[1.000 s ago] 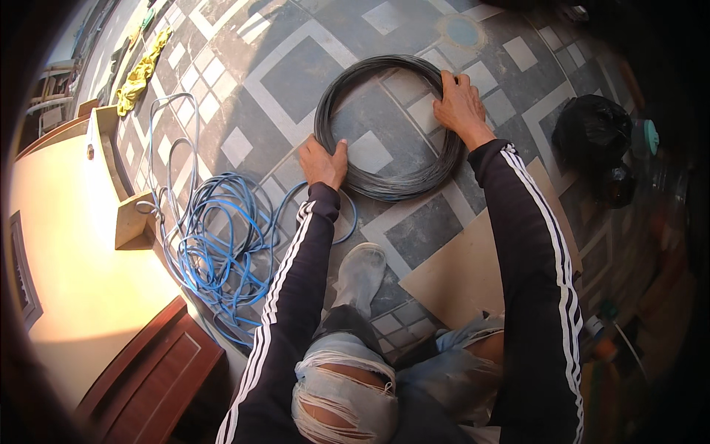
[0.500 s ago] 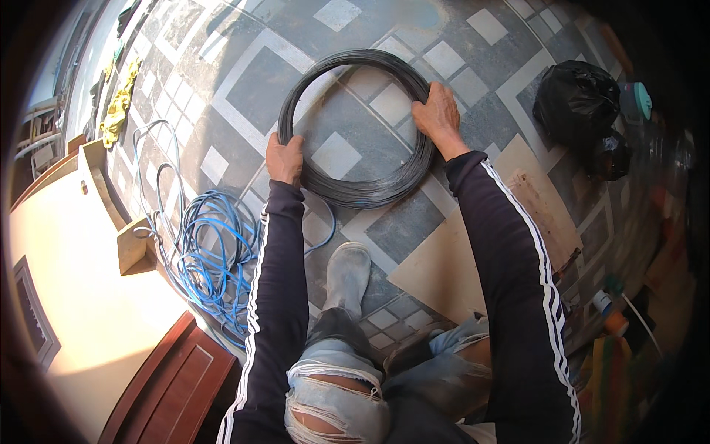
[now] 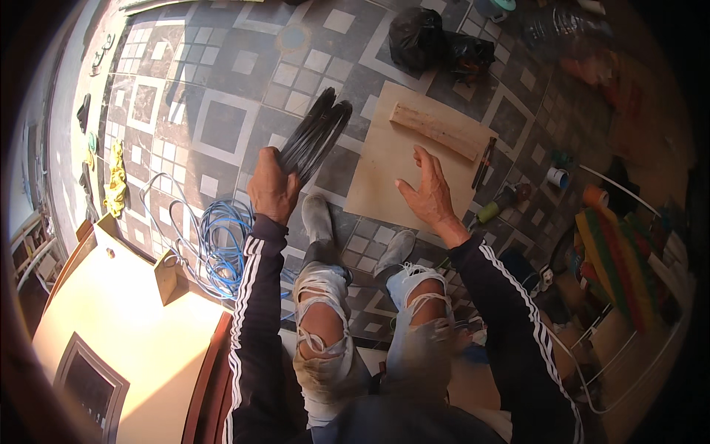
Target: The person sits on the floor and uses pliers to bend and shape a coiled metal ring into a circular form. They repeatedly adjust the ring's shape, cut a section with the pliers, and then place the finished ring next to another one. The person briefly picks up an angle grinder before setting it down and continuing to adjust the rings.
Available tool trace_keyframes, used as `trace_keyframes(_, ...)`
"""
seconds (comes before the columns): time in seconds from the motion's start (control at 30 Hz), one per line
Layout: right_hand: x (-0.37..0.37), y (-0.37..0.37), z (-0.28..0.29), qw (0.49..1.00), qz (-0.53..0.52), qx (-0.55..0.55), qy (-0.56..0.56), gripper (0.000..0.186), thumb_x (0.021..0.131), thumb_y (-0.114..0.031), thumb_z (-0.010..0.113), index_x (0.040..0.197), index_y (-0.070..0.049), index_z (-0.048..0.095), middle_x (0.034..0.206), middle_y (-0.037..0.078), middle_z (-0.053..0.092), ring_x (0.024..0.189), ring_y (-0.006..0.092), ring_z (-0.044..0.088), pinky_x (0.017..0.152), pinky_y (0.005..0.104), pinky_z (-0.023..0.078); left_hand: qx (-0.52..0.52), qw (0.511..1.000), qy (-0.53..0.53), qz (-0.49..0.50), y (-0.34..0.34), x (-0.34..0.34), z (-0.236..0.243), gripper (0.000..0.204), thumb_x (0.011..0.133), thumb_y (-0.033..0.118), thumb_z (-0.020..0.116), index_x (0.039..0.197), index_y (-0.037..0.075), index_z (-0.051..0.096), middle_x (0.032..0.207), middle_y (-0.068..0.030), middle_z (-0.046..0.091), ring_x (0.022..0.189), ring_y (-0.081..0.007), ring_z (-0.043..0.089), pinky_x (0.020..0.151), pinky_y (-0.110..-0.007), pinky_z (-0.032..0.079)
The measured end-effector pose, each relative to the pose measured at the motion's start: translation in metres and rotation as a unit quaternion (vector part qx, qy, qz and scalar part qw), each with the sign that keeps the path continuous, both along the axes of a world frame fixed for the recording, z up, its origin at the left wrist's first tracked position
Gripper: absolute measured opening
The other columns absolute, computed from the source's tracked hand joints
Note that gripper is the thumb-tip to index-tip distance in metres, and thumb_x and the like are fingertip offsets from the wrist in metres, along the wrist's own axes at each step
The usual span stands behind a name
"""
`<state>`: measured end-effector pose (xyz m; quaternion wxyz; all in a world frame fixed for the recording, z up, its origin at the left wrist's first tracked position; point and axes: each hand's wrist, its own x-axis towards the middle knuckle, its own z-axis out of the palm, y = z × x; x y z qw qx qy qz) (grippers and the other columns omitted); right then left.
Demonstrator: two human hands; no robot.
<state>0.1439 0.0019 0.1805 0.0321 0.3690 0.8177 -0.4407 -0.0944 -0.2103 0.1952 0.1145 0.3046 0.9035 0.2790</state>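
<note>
My left hand [image 3: 274,185] is closed around a coil of dark wire [image 3: 319,133], which is tilted so that I see it nearly edge-on. My right hand [image 3: 429,189] holds nothing; its thumb and fingers are apart over a flat tan board [image 3: 373,177] on the floor. Beyond that hand, a wooden block [image 3: 436,132] lies across the board. A slim dark tool [image 3: 484,163] rests along the board's right edge, its kind too small to make out.
A tangled blue hose or cable [image 3: 218,240] lies on the tiled floor at left, beside a cream-coloured piece of furniture [image 3: 140,311]. Black plastic bags [image 3: 418,41] stand at the far side. A green spool-like item [image 3: 492,211] and a striped cloth [image 3: 614,259] are at right.
My right hand has let go of the wire coil and moved over the board. The coil, earlier held face-up in both hands, is now turned edge-on in my left. My view has shifted right.
</note>
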Motion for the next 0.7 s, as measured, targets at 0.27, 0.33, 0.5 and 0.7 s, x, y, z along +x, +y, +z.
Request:
trace_keyframes(0.27, 0.041, -0.039, 0.297, 0.993, 0.0, 0.061, 0.1, 0.101, 0.074, -0.018, 0.09, 0.156, -0.006, 0.033, 0.148, 0.02, 0.044, 0.138, 0.0408, 0.046, 0.114, 0.0473, 0.042, -0.036, 0.977, -0.015, -0.211, -0.04, 0.015, 0.336, 0.038, 0.075, 0.008, 0.073, 0.107, 0.006, 0.053, 0.083, -0.0177, 0.062, 0.077, -0.0438, 0.065, 0.065, -0.052, 0.05)
trace_keyframes(0.33, 0.031, -0.035, 0.361, 0.979, 0.023, 0.109, 0.171, 0.106, 0.07, -0.021, 0.092, 0.156, -0.007, 0.033, 0.148, 0.02, 0.043, 0.139, 0.0407, 0.045, 0.115, 0.0465, 0.042, 0.043, 0.957, 0.012, -0.288, -0.043, 0.01, 0.416, 0.036, 0.072, 0.005, 0.074, 0.102, 0.006, 0.054, 0.079, -0.0155, 0.06, 0.072, -0.0417, 0.064, 0.061, -0.049, 0.05)
trace_keyframes(0.5, 0.031, -0.044, 0.507, 0.946, 0.07, 0.1, 0.301, 0.072, 0.07, -0.015, 0.088, 0.133, -0.008, 0.056, 0.122, 0.013, 0.066, 0.113, 0.0325, 0.066, 0.097, 0.0439, 0.052, 0.125, 0.918, 0.012, -0.377, -0.063, -0.001, 0.567, 0.035, 0.071, 0.002, 0.077, 0.099, 0.005, 0.055, 0.077, -0.0139, 0.06, 0.067, -0.0395, 0.064, 0.059, -0.045, 0.051)
trace_keyframes(0.7, 0.05, -0.073, 0.628, 0.95, -0.018, 0.115, 0.291, 0.032, 0.068, -0.006, 0.083, 0.096, -0.007, 0.067, 0.081, 0.01, 0.071, 0.074, 0.0273, 0.073, 0.065, 0.0343, 0.054, 0.275, 0.905, -0.02, -0.325, -0.055, -0.015, 0.616, 0.041, 0.073, 0.002, 0.08, 0.107, 0.005, 0.056, 0.081, -0.0153, 0.066, 0.069, -0.0377, 0.067, 0.061, -0.044, 0.053)
